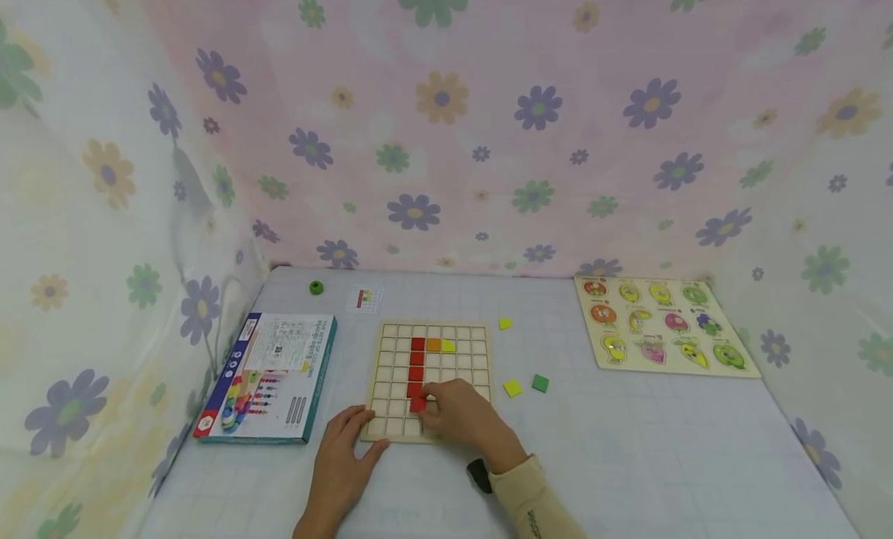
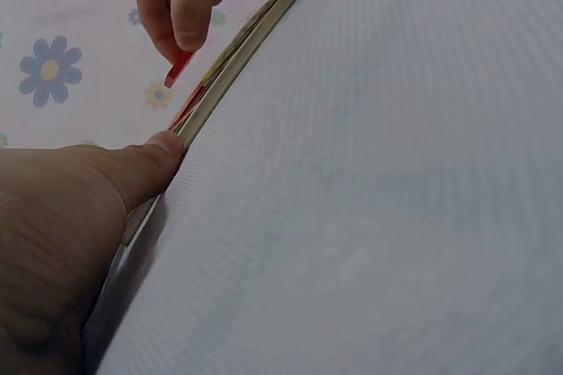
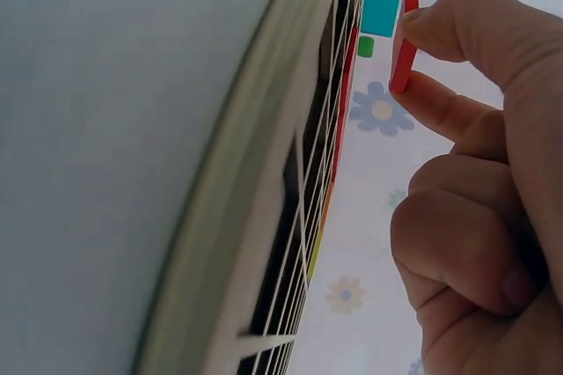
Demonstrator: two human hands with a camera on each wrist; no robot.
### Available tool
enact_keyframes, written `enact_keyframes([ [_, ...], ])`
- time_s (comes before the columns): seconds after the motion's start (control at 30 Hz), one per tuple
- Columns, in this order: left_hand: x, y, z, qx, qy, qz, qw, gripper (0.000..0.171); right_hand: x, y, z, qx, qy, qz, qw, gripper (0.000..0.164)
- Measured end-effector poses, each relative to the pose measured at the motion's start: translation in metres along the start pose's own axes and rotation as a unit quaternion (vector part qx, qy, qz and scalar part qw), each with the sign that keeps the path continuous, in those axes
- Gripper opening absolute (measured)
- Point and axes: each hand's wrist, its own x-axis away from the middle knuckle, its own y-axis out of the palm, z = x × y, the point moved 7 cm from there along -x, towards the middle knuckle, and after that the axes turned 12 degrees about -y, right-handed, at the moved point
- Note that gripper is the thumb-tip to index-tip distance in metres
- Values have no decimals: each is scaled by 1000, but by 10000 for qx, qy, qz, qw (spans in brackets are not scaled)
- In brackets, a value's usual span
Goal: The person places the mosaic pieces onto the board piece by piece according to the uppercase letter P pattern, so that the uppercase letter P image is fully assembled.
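Note:
A wooden grid board point(image 1: 394, 426) lies in front of me, with several red tiles point(image 1: 415, 374) in one column and an orange tile point(image 1: 433, 345) and a yellow tile point(image 1: 448, 346) beside the top one. My right hand point(image 1: 463, 415) pinches another red square tile point(image 3: 405, 40) between thumb and index finger. In the right wrist view that tile is held on edge, raised off the board; its other fingers are curled. My left hand point(image 1: 342, 461) rests at the board's near left corner, fingers along the left side and thumb point(image 2: 154, 159) against the near edge.
Loose yellow tiles point(image 1: 512, 388) and a green tile point(image 1: 540, 383) lie right of the board. A small pattern card point(image 1: 364, 298) and a green bead point(image 1: 316, 288) sit behind it. At left lies a toy box point(image 1: 272, 376); at far right, a fruit puzzle board point(image 1: 663, 326).

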Motion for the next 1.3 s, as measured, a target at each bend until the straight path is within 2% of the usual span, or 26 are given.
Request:
enact_keyframes([
  [0.43,0,-1,1,9,-40,-21,10000,51,-8,7,-3,442,-121,-79,9989,21],
  [0.67,1,-1,1,6,-33,86,10000,50,-9,9,-5,629,-271,-30,9976,4],
  [0.87,-1,1,-3,16,-229,-210,9995,52,-10,8,-7,561,-244,-22,9981,15],
  [1.0,-2,2,-3,35,-266,-262,9993,52,-11,9,-9,571,-170,-123,9981,18],
  [1.3,-3,2,-3,63,-320,-282,9991,52,-12,8,-11,566,-120,-187,9982,8],
])
